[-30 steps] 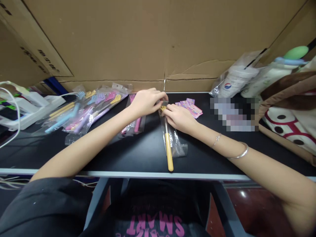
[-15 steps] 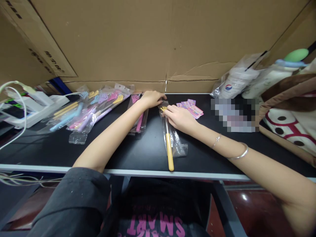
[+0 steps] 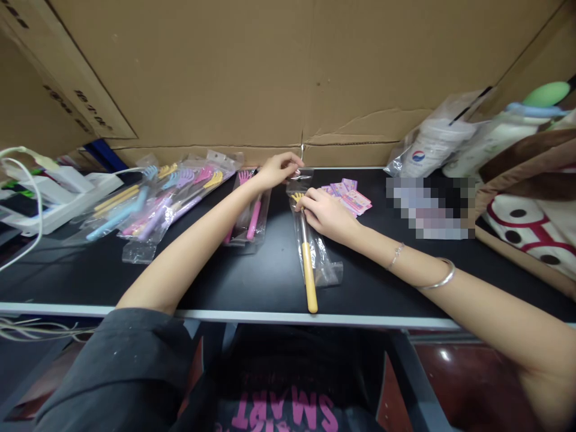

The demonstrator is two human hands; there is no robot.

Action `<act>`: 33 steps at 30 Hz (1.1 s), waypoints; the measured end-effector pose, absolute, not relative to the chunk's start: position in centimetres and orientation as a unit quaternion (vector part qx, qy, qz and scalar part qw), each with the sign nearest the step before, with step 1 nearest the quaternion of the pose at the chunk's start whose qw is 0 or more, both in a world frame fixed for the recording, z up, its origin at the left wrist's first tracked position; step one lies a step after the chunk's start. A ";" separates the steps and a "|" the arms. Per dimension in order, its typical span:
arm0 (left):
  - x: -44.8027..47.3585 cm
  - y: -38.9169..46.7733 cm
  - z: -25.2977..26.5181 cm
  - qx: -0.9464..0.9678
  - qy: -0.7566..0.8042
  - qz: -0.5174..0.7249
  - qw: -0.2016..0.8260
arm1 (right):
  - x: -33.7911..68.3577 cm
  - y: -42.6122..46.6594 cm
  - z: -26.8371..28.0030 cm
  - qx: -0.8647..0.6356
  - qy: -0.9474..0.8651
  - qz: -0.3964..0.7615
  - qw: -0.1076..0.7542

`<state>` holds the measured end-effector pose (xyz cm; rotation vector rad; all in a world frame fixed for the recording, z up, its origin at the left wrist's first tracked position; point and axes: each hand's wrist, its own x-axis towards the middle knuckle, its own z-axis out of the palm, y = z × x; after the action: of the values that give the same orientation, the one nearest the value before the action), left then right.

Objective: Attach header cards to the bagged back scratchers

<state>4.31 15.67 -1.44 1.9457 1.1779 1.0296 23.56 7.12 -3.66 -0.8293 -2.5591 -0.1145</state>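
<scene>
A yellow back scratcher (image 3: 308,270) with a metal shaft and clawed head lies lengthwise, its handle end close to the table's front edge. A clear plastic bag (image 3: 327,273) is beneath and beside it. My right hand (image 3: 330,215) is closed at the scratcher's shaft, just below the yellow claws. At the bag's far end, my left hand (image 3: 276,171) hovers by the clear flap, fingers extended and thumb apart. Whether its fingertips touch the flap is hard to see. Left of the bag, pink back scratchers (image 3: 254,219) lie in clear packaging, partly under my left forearm.
Several bagged back scratchers (image 3: 157,207) are heaped at the left, near a white power strip (image 3: 67,204) with cables. Small printed cards (image 3: 355,201) lie right of my right hand. A bagged cup (image 3: 432,150), a bottle (image 3: 517,129) and a fabric bag (image 3: 531,228) stand at the right. Cardboard walls the back.
My left hand has risen slightly off the bag's far end, and its flap now shows below the fingers. My right hand stays at the yellow back scratcher's head end.
</scene>
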 end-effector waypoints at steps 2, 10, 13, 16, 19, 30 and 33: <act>4.2 15.4 -1.7 0.757 0.423 0.390 0.311 | 23.5 7.2 -3.7 -0.300 -0.926 -0.031 0.226; 3.8 14.4 -2.0 0.842 0.376 0.350 0.166 | 23.7 7.6 -4.2 -0.279 -0.925 0.006 0.259; 4.5 14.2 -2.1 0.810 0.409 0.384 0.169 | 23.7 7.5 -3.9 -0.291 -0.924 0.003 0.250; 5.3 14.1 -2.2 0.763 0.431 0.436 0.203 | 23.7 7.3 -3.6 -0.300 -0.922 0.004 0.244; 5.9 14.1 -2.4 0.719 0.433 0.479 0.257 | 23.8 7.4 -3.4 -0.300 -0.921 0.009 0.249; 5.8 13.2 -2.6 0.622 0.457 0.499 0.395 | 24.6 7.3 -2.2 -0.358 -0.897 0.017 0.260; 5.7 13.0 -2.9 0.631 0.459 0.491 0.387 | 26.1 8.4 -0.9 -0.476 -0.831 -0.022 0.287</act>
<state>5.75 13.00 -2.89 1.6054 1.1673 1.2504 26.08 8.44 -0.89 -1.2726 -2.2209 -0.0594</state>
